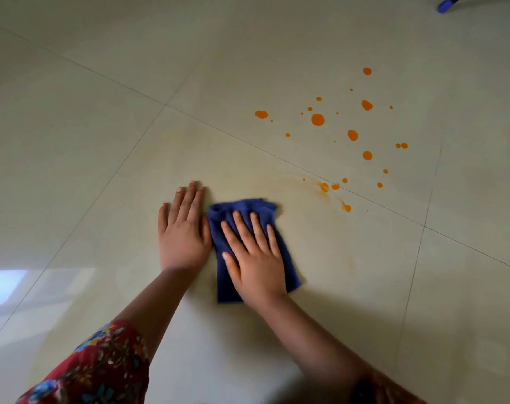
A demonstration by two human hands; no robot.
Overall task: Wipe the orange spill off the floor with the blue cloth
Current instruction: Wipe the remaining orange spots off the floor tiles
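Observation:
The blue cloth (242,209) lies bunched on the cream tiled floor (102,141), a little below the middle of the view. My right hand (255,259) presses flat on top of it, fingers spread. My left hand (182,228) rests flat on the bare floor just left of the cloth, touching its edge. The orange spill (317,119) is a scatter of several drops up and to the right of the cloth. A faint orange smear (323,187) runs between the cloth and the nearest drops.
A blue object (447,4) pokes in at the top right corner, far beyond the spill. Dark grout lines cross the floor diagonally. A bright window reflection (5,287) lies on the tiles at the left. Red flowered sleeves show at the bottom.

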